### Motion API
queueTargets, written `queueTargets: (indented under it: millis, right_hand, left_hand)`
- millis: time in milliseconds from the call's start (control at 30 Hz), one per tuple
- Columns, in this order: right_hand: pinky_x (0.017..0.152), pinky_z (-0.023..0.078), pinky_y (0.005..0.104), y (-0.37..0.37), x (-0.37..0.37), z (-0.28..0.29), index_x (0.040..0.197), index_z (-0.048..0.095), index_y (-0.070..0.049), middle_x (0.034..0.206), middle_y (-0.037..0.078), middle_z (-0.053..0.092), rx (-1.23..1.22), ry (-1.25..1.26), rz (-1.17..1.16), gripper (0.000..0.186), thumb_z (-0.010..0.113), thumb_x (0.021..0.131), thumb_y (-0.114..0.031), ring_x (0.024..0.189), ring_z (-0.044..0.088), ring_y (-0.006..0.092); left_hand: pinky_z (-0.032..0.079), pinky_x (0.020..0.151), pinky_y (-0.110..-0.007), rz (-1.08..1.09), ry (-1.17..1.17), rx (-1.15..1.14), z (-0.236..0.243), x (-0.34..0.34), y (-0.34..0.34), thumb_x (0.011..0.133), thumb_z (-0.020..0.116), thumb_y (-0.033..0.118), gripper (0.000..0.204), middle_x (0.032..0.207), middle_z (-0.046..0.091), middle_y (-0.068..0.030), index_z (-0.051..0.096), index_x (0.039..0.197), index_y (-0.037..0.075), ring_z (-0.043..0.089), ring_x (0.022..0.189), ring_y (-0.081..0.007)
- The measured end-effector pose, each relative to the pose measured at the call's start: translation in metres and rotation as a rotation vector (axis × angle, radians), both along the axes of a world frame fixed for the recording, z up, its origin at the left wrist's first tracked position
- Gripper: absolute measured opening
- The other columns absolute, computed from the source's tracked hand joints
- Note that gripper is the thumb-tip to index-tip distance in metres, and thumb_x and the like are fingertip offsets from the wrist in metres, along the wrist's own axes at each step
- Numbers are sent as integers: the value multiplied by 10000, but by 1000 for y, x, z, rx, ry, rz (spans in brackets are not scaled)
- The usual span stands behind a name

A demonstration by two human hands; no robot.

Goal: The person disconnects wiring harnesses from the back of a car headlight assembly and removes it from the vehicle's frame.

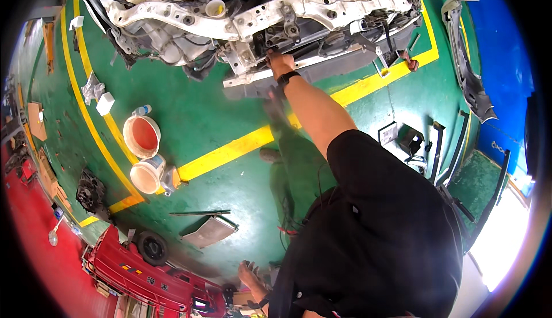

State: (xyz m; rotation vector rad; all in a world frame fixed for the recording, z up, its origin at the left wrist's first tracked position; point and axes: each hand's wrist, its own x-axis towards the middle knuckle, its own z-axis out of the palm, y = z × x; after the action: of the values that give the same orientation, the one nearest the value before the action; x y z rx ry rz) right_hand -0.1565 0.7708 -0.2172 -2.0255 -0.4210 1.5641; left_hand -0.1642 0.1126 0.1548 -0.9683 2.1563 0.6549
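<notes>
My right hand (280, 63) reaches to the stripped front end of a car (299, 16), wearing a dark wristband. Its fingers are curled in at the lower front, just above a pale crossbar (310, 60); what they grip is hidden. Dark brackets and parts surround that spot, below the white upper frame rail (259, 22). Down at the lower edge, my left hand (248, 275) hangs away from the car. The fingers of this hand look loosely apart, with nothing visible in them.
Two buckets (142, 136) stand on the green floor at left. A flat metal panel (210, 230) lies nearer. A long dark trim piece (467, 65) is at right, with loose parts (411, 141) below it. A red bumper (144, 278) rests at lower left.
</notes>
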Motion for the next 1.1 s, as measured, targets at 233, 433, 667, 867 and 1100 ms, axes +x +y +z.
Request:
queueTargets:
  millis: [233,433,667,867,1100]
  right_hand:
    - [440,407,274,1,-3,60,824,605,-85,713,57,626,-175,280,-10,153,643,944,-173,568,584,163]
    - [490,485,314,-19,80,84,879,589,-81,743,56,625,-133,337,-85,100,572,944,-154,611,602,179]
    - [597,486,299,-37,193,186,912,609,-48,759,68,595,129,462,-156,147,505,962,-138,669,573,188]
    - [566,469,271,-90,284,315,889,591,-61,760,25,599,406,594,-283,160,502,988,-151,646,569,151]
    - [531,425,228,-238,392,415,898,550,-74,720,-23,551,613,515,-551,126,498,995,-135,600,523,89]
  left_hand:
    - [516,713,-365,9,95,37,3,-9,-12,951,541,331,436,1155,605,-135,570,1212,-16,639,975,-266]
    - [489,762,-381,68,111,162,-15,-36,-29,953,544,333,445,1170,591,-120,554,1234,-12,616,1014,-259]
    - [420,1014,-450,196,118,386,-66,-106,-54,899,524,230,456,1233,547,-163,523,1233,-81,553,1144,-323]
    - [470,833,-382,332,87,566,-145,-193,-90,872,501,184,263,983,603,-125,559,1007,-34,578,920,-275]
    - [461,803,-367,117,-54,696,-190,-234,-63,904,468,202,165,842,594,-70,518,842,57,589,827,-251]
